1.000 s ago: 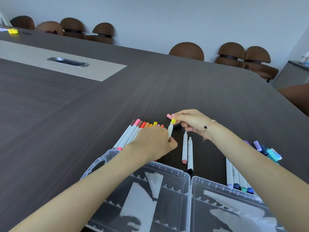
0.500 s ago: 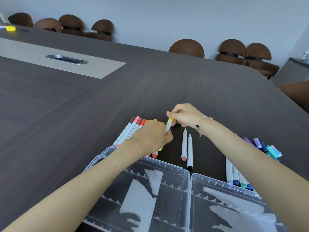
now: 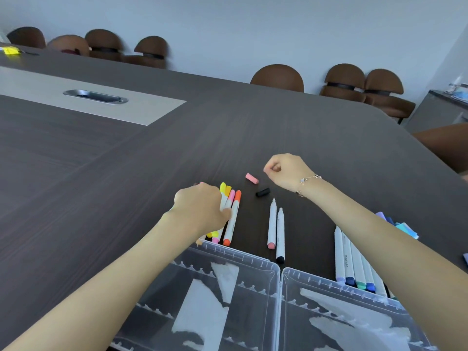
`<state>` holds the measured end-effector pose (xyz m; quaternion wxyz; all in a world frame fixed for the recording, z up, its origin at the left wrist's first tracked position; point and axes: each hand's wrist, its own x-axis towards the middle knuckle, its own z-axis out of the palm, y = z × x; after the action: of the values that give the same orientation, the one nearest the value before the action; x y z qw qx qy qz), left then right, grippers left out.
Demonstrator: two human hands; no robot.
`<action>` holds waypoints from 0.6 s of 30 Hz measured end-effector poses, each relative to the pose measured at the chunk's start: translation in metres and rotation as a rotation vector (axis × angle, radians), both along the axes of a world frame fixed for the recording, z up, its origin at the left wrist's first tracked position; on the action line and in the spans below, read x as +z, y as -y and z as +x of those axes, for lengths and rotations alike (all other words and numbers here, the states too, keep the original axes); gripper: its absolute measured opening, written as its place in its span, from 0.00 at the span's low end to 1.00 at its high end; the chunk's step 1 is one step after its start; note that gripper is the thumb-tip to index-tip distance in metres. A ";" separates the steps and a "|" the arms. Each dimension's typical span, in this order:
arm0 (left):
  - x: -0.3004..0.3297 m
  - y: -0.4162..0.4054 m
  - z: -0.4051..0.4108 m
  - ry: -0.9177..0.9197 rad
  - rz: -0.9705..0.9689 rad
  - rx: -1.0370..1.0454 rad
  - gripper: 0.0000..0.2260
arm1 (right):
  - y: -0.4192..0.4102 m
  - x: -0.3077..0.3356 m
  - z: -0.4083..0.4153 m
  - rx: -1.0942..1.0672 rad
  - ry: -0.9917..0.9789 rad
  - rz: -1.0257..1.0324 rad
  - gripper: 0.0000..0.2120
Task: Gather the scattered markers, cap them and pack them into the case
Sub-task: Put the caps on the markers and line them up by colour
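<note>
Case (image 3: 253,264): the clear plastic case lies open in two halves, nearest the person, below both wrists; no marker is in either half yet. Its far rim sits just under the ends of the warm-coloured row, so markers pushed toward the wrist could ride up on the rim or slip beneath it.

Warm-coloured row (image 3: 231,219): capped markers lie side by side under and just right of the left hand's fingertips. Being round barrels on a smooth table, I judge they could roll and fan out if the hand lifts off sideways.

Cool-coloured row (image 3: 354,262): capped markers lie right of the right forearm, touching the case's right half. A backward sweep of that arm could scatter them.

Two open markers (image 3: 276,229): these lie between the hands, bare tips pointing away, one with a pink end, one with a black end. Left uncapped, the tips may mark the table or dry; packed as they are, they would stain the case.

Left hand (image 3: 202,211): fingers curled down over the warm row, thumb tip against a barrel; whether it pinches one marker or only presses the group I cannot tell.

Right hand (image 3: 286,171): fingers curled in, fingertips together, nothing visible held.

Pink cap (image 3: 251,178): just left of the right hand's fingertips, apart from them. It might skid away under a hasty grab.

Black cap (image 3: 262,192): below those fingertips, near the open tips. Swapping the two caps would mismatch colours.
</note>
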<state>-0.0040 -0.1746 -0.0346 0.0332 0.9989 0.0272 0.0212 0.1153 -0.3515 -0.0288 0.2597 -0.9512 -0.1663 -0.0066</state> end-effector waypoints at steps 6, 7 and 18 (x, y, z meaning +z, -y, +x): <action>0.009 0.048 0.000 0.017 -0.171 -0.211 0.21 | -0.013 -0.017 0.009 0.134 -0.001 -0.110 0.13; 0.007 0.059 0.002 -0.034 -0.189 -0.245 0.22 | -0.016 -0.018 0.011 0.145 0.010 -0.149 0.13; -0.005 0.073 0.007 -0.143 -0.135 -0.238 0.15 | 0.001 -0.009 0.003 0.041 -0.071 -0.040 0.23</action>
<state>0.0033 -0.2476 -0.0397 0.1007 0.9895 -0.0877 -0.0559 0.1185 -0.3529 -0.0376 0.2463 -0.9523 -0.1767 0.0358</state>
